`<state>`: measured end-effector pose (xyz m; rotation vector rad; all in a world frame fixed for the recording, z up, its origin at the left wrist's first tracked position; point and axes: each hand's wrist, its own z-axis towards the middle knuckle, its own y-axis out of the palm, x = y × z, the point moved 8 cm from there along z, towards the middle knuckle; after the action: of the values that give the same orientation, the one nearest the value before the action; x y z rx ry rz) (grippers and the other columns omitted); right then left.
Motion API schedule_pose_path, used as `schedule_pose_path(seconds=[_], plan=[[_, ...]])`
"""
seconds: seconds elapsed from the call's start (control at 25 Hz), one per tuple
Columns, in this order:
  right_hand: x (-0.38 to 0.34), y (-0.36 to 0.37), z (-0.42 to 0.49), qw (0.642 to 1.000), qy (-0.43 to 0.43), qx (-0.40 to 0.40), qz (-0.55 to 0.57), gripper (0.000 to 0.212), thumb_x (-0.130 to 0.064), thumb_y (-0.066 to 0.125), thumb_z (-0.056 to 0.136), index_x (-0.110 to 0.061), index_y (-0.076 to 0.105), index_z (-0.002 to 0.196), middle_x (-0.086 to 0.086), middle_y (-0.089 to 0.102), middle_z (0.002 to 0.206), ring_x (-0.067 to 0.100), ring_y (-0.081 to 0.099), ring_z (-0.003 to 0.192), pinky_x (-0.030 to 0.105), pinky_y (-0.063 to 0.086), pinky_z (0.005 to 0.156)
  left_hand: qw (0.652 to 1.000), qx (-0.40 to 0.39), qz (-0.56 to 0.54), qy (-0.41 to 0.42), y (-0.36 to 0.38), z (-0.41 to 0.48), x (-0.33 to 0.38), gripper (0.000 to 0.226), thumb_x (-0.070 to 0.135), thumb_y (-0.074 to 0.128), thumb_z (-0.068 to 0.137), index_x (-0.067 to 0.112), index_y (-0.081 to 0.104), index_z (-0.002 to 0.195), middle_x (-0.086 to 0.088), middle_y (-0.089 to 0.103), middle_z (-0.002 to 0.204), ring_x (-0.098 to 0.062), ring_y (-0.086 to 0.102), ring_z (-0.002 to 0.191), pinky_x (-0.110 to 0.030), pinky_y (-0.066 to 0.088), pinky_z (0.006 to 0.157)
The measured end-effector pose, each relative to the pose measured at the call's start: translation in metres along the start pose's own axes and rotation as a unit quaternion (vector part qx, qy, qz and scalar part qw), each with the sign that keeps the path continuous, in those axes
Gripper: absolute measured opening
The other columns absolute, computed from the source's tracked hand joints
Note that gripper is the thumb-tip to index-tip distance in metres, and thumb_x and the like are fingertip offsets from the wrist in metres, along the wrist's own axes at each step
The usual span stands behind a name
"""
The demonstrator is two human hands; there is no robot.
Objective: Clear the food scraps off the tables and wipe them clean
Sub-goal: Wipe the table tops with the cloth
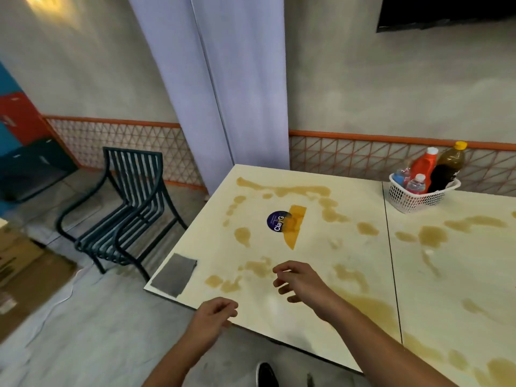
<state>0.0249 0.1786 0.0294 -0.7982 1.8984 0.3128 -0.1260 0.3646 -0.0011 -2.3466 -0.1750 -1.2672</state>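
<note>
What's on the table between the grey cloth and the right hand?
Brown spill patches lie between the grey cloth and the right hand, in the head view.

A smooth, faintly glossy cream tabletop (279, 311) carries wet brown stains (242, 235) and a matt grey cloth (174, 275) at its left corner. Beside it stand a dark slatted metal chair (122, 208) and a white plastic mesh basket (418, 198).

Soft even light, wide-angle bending, slight blur

The left hand (213, 317) and right hand (300, 280) are bare, and both forearms (178, 356) run uncovered as far as they show. Below them, one foot wears a black shoe (266, 374).
</note>
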Motion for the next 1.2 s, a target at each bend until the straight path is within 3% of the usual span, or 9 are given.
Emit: schedule_pose_path(seconds=[0.2,0.32,0.6,0.72,0.8,0.92,1.0,1.08,1.2], plan=[[0.005,0.043,0.105,0.997,0.053,-0.046,-0.045,0.017,-0.024,0.055,0.096,-0.024,0.068,0.108,0.006,0.074,0.104,0.014,0.063,0.079,0.029,0.047,0.069,0.997,0.015,0.029,-0.067,-0.070,0.086,-0.020,0.016,0.027,0.061,0.097,0.017,0.073,0.095,-0.003,0.075,0.096,-0.013,0.064,0.074,-0.027,0.042,0.063],[0.004,0.067,0.151,0.992,0.088,-0.069,-0.061,0.017,-0.025,0.055,0.096,-0.025,0.068,0.108,0.004,0.074,0.103,0.014,0.063,0.079,0.027,0.046,0.067,0.991,0.006,0.058,-0.120,-0.111,0.123,-0.025,0.018,0.027,0.058,0.098,0.015,0.071,0.100,-0.004,0.073,0.098,-0.013,0.061,0.074,-0.025,0.042,0.064],[-0.025,0.111,0.227,0.987,0.098,-0.100,-0.080,0.017,-0.023,0.055,0.096,-0.022,0.068,0.107,0.004,0.074,0.100,0.012,0.063,0.074,0.025,0.044,0.062,0.976,0.056,0.123,-0.171,-0.187,0.191,-0.053,0.020,0.027,0.060,0.095,0.013,0.072,0.088,-0.004,0.074,0.081,-0.012,0.066,0.068,-0.025,0.046,0.058],[-0.028,0.120,0.234,0.985,0.116,-0.104,-0.076,0.017,-0.021,0.054,0.096,-0.022,0.068,0.107,0.006,0.074,0.101,0.013,0.062,0.073,0.027,0.043,0.063,0.968,0.077,0.183,-0.154,-0.196,0.212,-0.062,0.024,0.024,0.058,0.091,0.008,0.066,0.075,-0.013,0.071,0.082,-0.011,0.060,0.065,-0.025,0.044,0.060],[-0.026,0.126,0.239,0.984,0.127,-0.100,-0.069,0.018,-0.020,0.054,0.096,-0.021,0.067,0.108,0.007,0.074,0.103,0.014,0.061,0.073,0.027,0.043,0.064,0.959,0.110,0.228,-0.126,-0.204,0.228,-0.059,0.022,0.023,0.056,0.091,0.015,0.064,0.072,-0.012,0.069,0.083,-0.012,0.058,0.067,-0.024,0.043,0.059],[-0.027,0.136,0.246,0.985,0.137,-0.087,-0.064,0.018,-0.021,0.054,0.096,-0.022,0.067,0.108,0.006,0.074,0.103,0.014,0.062,0.075,0.026,0.044,0.065,0.942,0.087,0.314,-0.083,-0.206,0.254,-0.056,0.020,0.024,0.052,0.094,0.026,0.072,0.098,0.004,0.068,0.097,-0.011,0.063,0.085,-0.020,0.048,0.068],[-0.027,0.141,0.252,0.985,0.142,-0.075,-0.064,0.018,-0.024,0.054,0.096,-0.024,0.067,0.107,0.004,0.075,0.102,0.014,0.063,0.076,0.026,0.045,0.065,0.894,0.018,0.446,-0.027,-0.198,0.274,-0.059,0.029,0.024,0.047,0.094,0.029,0.062,0.118,0.004,0.062,0.116,-0.015,0.061,0.103,-0.029,0.052,0.085],[-0.029,0.145,0.257,0.985,0.151,-0.049,-0.063,0.018,-0.023,0.054,0.095,-0.025,0.068,0.106,0.004,0.075,0.100,0.014,0.064,0.076,0.026,0.045,0.064,0.808,-0.057,0.583,0.061,-0.186,0.292,-0.061,0.048,0.021,0.048,0.093,0.029,0.041,0.140,0.004,0.047,0.141,-0.019,0.049,0.125,-0.038,0.048,0.096],[-0.038,0.155,0.265,0.985,0.164,0.006,-0.045,0.018,-0.021,0.054,0.097,-0.021,0.068,0.107,0.006,0.074,0.099,0.015,0.062,0.073,0.026,0.042,0.061,0.741,-0.153,0.642,0.122,-0.171,0.317,-0.063,0.074,0.018,0.055,0.092,0.025,0.017,0.156,0.000,0.017,0.163,-0.025,0.022,0.147,-0.049,0.033,0.110]])
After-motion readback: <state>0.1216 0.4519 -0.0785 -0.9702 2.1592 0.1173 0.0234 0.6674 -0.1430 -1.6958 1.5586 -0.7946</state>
